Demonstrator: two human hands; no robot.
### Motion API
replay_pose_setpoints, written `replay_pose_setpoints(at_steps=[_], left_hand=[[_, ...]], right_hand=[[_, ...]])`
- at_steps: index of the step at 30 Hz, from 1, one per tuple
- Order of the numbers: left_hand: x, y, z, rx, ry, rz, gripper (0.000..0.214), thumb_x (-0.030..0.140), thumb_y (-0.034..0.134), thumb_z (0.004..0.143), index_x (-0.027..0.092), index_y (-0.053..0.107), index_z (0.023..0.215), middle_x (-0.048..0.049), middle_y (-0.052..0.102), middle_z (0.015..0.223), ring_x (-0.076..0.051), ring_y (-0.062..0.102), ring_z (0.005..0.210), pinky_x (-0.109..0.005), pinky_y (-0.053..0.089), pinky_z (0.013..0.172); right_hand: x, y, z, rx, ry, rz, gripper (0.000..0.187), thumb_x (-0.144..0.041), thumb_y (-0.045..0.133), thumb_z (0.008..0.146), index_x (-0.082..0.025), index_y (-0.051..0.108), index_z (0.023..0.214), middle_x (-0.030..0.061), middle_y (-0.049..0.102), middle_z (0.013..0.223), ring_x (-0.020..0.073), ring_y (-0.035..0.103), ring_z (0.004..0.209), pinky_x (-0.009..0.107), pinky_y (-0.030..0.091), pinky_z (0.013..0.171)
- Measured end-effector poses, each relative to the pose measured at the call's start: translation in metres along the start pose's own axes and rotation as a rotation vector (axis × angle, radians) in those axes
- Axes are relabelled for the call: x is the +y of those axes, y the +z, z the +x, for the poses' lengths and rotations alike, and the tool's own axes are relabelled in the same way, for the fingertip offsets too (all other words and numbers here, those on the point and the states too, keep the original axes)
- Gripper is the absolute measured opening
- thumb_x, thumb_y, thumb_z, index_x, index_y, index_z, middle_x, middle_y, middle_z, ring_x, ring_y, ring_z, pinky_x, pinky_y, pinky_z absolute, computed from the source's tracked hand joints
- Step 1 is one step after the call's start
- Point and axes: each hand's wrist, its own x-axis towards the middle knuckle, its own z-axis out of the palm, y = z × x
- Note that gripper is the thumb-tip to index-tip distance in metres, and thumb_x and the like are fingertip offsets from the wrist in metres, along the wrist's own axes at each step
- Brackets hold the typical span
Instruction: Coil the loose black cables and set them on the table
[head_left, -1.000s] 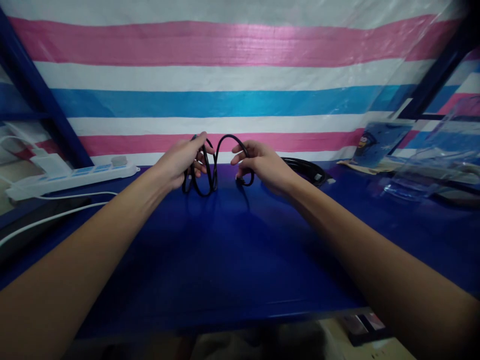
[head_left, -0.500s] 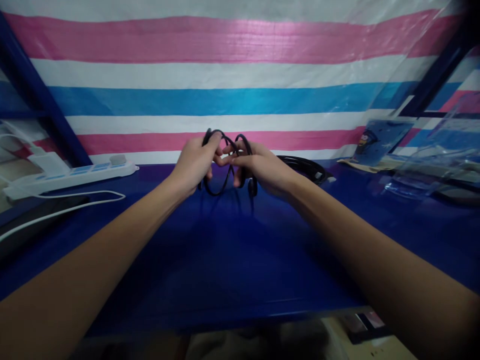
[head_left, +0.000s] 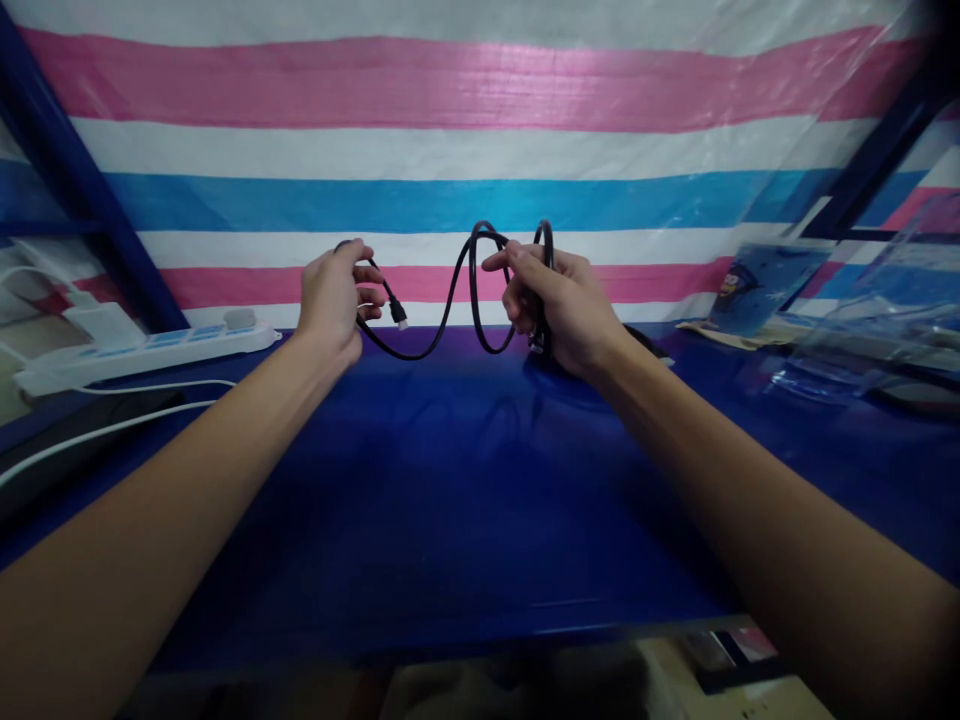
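A black cable hangs in loose loops between my two hands, above the blue tabletop. My left hand is closed on one end of it, and a plug with a pale metal tip dangles beside those fingers. On the other side, my right hand grips the coiled part, with loops rising above the thumb and index finger. Another connector seems to show under the right palm, partly hidden. Behind the right wrist lies a second coil of black cable, mostly covered by the hand and forearm.
At the left stands a white power strip with a charger plugged in; white cords run over a dark flat object. A blue printed pouch and clear plastic packaging are at the right. A striped sheet hangs behind.
My hands have moved apart, the left to the left and the right to the right. The cable between them is drawn out wider, and its plug now hangs in view by the left hand.
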Motion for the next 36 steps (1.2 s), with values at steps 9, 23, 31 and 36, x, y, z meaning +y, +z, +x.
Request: replay_pose_setpoints(at_steps=[9,23,31,36], left_hand=[[-0.01,0.014,-0.019,-0.525,-0.07,0.146,0.015,0.026,0.065,0.074,0.016,0.059,0.082,-0.0036,0.062,0.075,-0.009,0.054,0.051,-0.019,0.039,0.041],[0.015,-0.014,0.012,0.174,0.079,0.085,0.011,0.012,0.044,0.084,0.017,0.051,0.076,0.0085,0.026,0.045,-0.006,0.017,0.035,-0.023,0.013,0.039],[0.029,-0.036,0.026,0.469,0.086,-0.09,0.012,0.011,0.039,0.086,0.019,0.042,0.077,0.0073,0.034,0.052,-0.005,0.024,0.037,-0.023,0.02,0.041],[0.025,-0.036,0.025,0.294,0.052,0.022,0.011,0.016,0.036,0.088,0.021,0.037,0.078,0.0064,0.042,0.06,-0.005,0.035,0.042,-0.021,0.031,0.048]], right_hand=[[0.002,0.002,-0.001,-0.241,-0.189,-0.703,0.047,-0.048,0.05,0.09,-0.015,0.049,0.056,-0.0012,0.04,0.052,0.0088,0.036,0.051,0.028,0.027,0.055],[0.007,-0.031,0.017,0.515,-0.066,-0.119,0.046,-0.063,0.047,0.085,-0.02,0.054,0.07,-0.0049,0.029,0.049,0.0084,0.026,0.04,0.026,0.021,0.04],[0.009,-0.062,0.021,0.657,-0.109,-0.077,0.034,-0.053,0.044,0.089,-0.023,0.051,0.074,0.001,0.044,0.063,0.014,0.042,0.05,0.029,0.032,0.047],[0.005,-0.046,0.018,0.465,-0.122,-0.021,0.019,-0.033,0.043,0.093,-0.021,0.049,0.08,0.001,0.054,0.073,0.011,0.05,0.06,0.026,0.04,0.059]])
